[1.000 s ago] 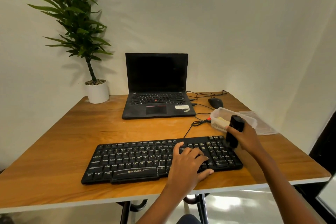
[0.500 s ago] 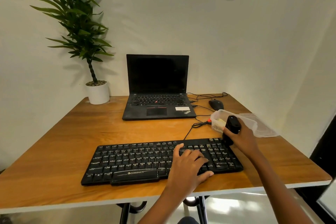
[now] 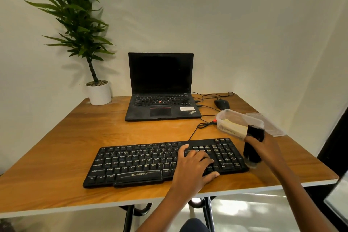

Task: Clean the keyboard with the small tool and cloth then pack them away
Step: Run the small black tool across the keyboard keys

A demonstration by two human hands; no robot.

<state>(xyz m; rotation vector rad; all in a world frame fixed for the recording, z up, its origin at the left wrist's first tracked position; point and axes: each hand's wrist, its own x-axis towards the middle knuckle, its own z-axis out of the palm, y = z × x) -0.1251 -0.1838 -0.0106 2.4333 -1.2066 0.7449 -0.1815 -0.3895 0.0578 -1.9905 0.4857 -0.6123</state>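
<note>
The right grip [image 3: 270, 149] is curling its fingers round the small tool [image 3: 253, 147], holding the dark body nearly upright. The tool's long axis is running from 12 to 6 o'clock, and its lower end, too blurred to read, is hanging just over the right-hand edge of the keyboard [image 3: 146, 160]. The left grip [image 3: 194, 165] is lying flat with spread fingers on the keys right of centre, grasping nothing and seemingly steadying the board. The keyboard is sitting near the front of the counter [image 3: 90, 133] with its long axis running from 9 to 3 o'clock. Nearly all of its keys are therefore lying toward 9 o'clock from the tool, and any sweep across them would probably be heading that way, toward the left grip now resting there. The right grip is the nearer one to the clear box [image 3: 237, 114], which is standing just beside it at about 11 o'clock. The cloth [image 3: 232, 128] is lying inside the box, and the lid [image 3: 271, 126] is resting at about 12 o'clock, just behind the tool. Counted: one keyboard, one tool, one cloth, one box, one lid.
</note>
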